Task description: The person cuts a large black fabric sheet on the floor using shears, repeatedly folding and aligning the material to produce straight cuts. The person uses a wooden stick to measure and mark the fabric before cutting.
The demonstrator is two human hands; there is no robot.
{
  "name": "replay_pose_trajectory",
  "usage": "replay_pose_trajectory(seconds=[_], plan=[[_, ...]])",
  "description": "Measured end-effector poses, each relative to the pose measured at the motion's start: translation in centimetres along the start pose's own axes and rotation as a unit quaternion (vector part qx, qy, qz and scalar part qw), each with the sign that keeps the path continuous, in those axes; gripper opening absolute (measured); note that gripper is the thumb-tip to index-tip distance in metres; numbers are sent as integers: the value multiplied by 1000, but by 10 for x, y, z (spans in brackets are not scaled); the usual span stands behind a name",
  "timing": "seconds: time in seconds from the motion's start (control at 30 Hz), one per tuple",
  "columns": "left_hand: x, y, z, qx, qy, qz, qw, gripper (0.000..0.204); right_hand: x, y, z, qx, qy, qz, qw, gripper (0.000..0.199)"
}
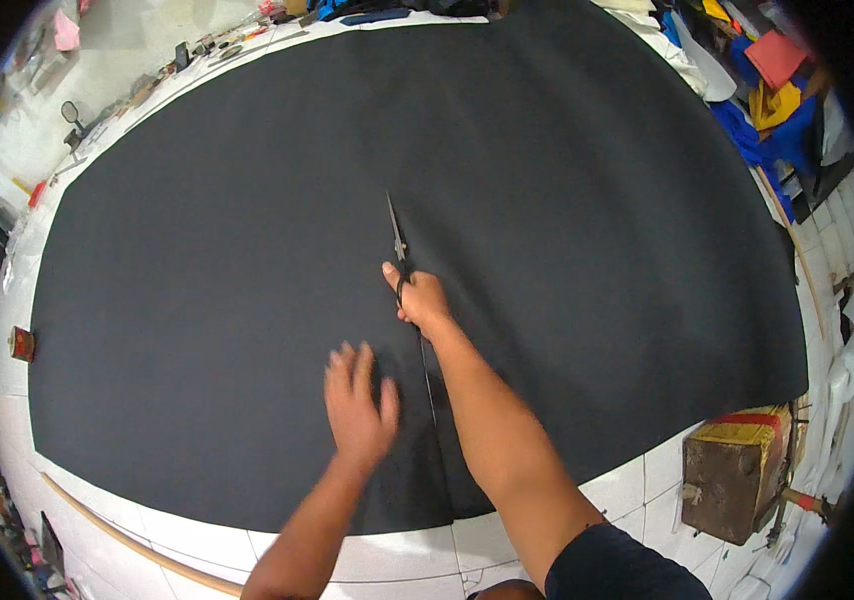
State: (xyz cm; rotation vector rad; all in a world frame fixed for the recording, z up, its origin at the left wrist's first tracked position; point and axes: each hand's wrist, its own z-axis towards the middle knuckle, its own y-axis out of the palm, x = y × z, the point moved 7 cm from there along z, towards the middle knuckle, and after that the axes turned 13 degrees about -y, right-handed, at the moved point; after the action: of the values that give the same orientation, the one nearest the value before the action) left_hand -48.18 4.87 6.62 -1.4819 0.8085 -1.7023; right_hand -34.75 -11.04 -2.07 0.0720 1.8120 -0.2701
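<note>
The handles of the black metal scissors (398, 245) are mostly hidden inside the right hand (419, 298), which grips them closed-fisted; only the slim blades show. The large dark grey fabric sheet (567, 200) covers the white tiled table (667, 470), split by a cut running toward the near edge. The left hand (359, 402) lies flat, fingers spread, just left of the cut.

From my remote view the scene is evenly and fairly brightly lit from overhead, with only faint shadows, a mild sheen on the white desk (637, 490), a motion-blurred left hand (359, 405), and strong fisheye bending with dark vignetting and soft, smeared detail toward the rim.
</note>
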Motion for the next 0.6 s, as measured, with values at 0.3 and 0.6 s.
replay_pose_trajectory(seconds=[0.3,0.6], plan=[[-36,63,79,-38,-78,151,985,71,7,-3,7,26,22,-35,999,56],[-42,62,93,-105,-124,149,975,75,-18,6,5,-13,103,2,995,54]])
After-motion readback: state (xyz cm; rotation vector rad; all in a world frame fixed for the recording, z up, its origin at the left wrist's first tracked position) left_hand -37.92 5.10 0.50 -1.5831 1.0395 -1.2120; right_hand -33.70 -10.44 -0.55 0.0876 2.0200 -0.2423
